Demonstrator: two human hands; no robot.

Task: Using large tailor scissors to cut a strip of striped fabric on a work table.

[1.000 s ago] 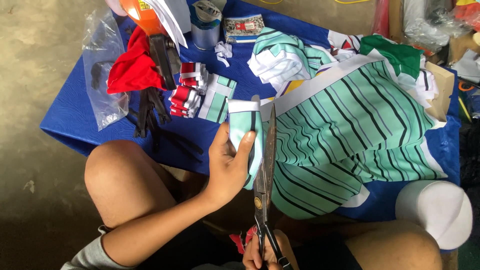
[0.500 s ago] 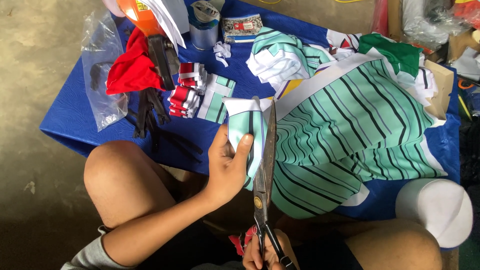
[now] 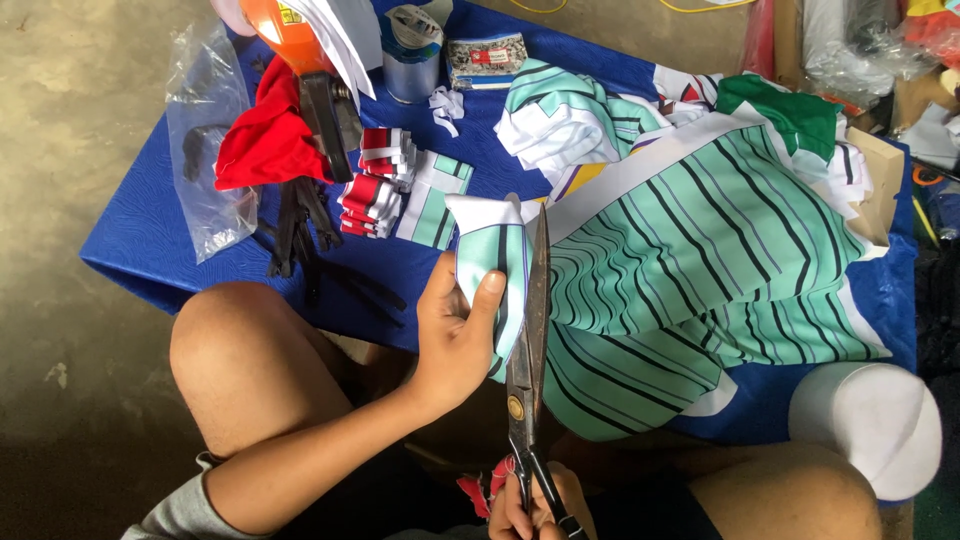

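A folded strip of mint-green striped fabric (image 3: 490,262) sits near the middle of the view, pinched in the left hand (image 3: 455,335), whose thumb presses its face while the fingers curl behind. Touching the strip's 3 o'clock edge run the long blades of the scissors (image 3: 528,330), nearly closed and pointing to 12 o'clock. At 6 o'clock the right hand (image 3: 530,505) is closed around the scissor handles. At 3 o'clock a large striped green garment panel (image 3: 700,270) is spread on the blue table (image 3: 140,250). At 10 o'clock lie stacked cut pieces (image 3: 385,185) and red cloth (image 3: 260,150).
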